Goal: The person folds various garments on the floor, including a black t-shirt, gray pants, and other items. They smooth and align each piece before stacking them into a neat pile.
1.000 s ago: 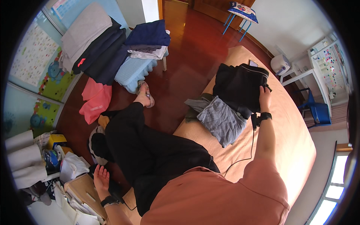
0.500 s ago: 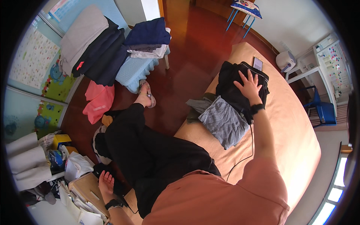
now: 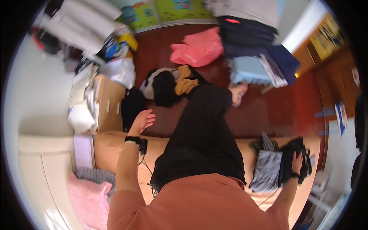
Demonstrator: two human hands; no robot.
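My right hand (image 3: 297, 163) lies with fingers stretched on folded black clothing (image 3: 288, 158) on the bed. Beside that clothing, on its left, is a folded grey garment (image 3: 265, 170). My left hand (image 3: 144, 120) hangs over the bed's edge with its fingers loosely extended, and nothing shows in it. The nearest thing to it is a dark bundle of cloth (image 3: 133, 107) on the floor. Both wrists wear black bands, and a cable runs from the left one. The picture is blurred by motion.
Clothes (image 3: 165, 87) and a coral-pink cloth (image 3: 201, 48) lie on the red-brown floor. Beyond them, dark folded clothes (image 3: 245, 36) are piled by a blue-covered seat (image 3: 249, 69). A cardboard box (image 3: 109, 101) with papers stands left. A pink pillow (image 3: 89, 197) rests on the bed (image 3: 111, 147).
The view has swung to the left, bringing the headboard and pillow into sight. My right hand remains on the black clothing. My left hand still hangs free of anything.
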